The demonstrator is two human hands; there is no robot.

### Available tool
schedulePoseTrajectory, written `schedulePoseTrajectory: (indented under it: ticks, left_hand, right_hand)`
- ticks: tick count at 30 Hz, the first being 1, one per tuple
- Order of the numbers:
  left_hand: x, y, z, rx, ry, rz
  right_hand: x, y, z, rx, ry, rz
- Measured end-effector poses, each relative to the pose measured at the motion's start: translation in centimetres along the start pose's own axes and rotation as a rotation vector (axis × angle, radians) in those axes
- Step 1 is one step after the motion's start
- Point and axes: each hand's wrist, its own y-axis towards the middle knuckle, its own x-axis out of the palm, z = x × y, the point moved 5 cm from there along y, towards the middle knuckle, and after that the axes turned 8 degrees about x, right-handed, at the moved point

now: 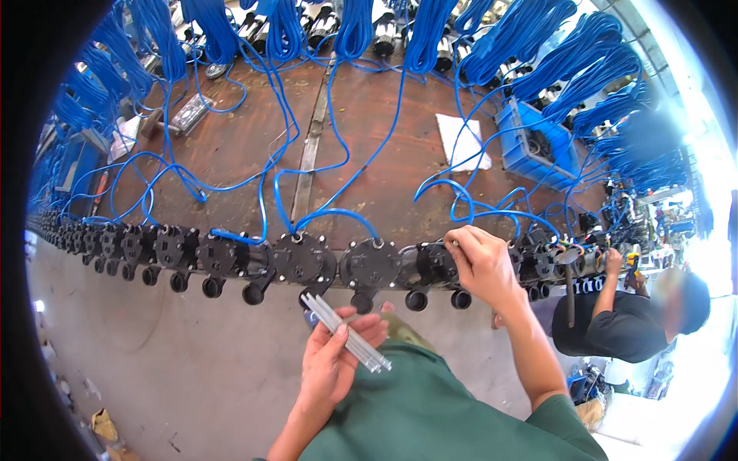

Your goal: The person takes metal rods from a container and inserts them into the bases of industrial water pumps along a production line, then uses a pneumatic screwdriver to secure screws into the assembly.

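Observation:
My left hand [324,365] is closed around a small bundle of thin silver metal rods [361,347], held slantwise in front of my green shirt. My right hand [489,267] reaches over the bench edge with thumb and fingers pinched at the top of a black round motor housing [437,265]. Whatever lies in that pinch is too small to make out. To the left of it stand more black housings, one [371,263] with a blue cable [338,213] running from its top. Each housing has a short round outlet [416,300] on its lower side.
A long row of housings lines the near edge of the brown bench [223,146]. Blue cable coils [354,31] hang along the far side. A blue crate [538,146] and a white paper [463,142] lie on the bench. Another person [615,323] works at the right.

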Motion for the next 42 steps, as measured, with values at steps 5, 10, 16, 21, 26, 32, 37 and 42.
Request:
schedulePoseTrajectory:
  ticks: [5,10,16,21,26,32,37,42]
  left_hand:
    - [2.5,1.1,0.0,0.083,0.009,-0.015]
    - [5.0,1.3,-1.3,0.179,-0.009,-0.082]
    - [7.7,1.7,-4.9,0.338,0.001,-0.098]
    - [7.9,1.4,-8.3,0.239,0.275,-0.015]
    - [6.4,1.3,-9.9,-0.006,0.599,0.053]
    - [6.0,0.7,-10.4,-0.069,0.741,0.118]
    - [7.8,1.9,-9.2,-0.018,1.072,0.100]
    - [5.5,3.5,-8.9,0.080,1.309,0.139]
  right_hand:
    - [0.5,0.0,0.6,-0.022,-0.053,-0.068]
    - [1.1,-1.1,0.8,-0.017,-0.309,0.047]
    - [2.0,-9.3,-1.4,0.461,0.686,-0.377]
    - [-0.1,-11.1,1.5,0.287,0.473,0.049]
    - [-8.6,-11.5,7.8,0.336,0.325,0.202]
    - [-9.8,-5.3,12.5,0.035,-0.038,0.081]
    - [-5.5,-2.4,13.6,-0.115,-0.122,-0.101]
    - [-4.0,-1.5,11.0,-0.365,-0.297,-0.326]
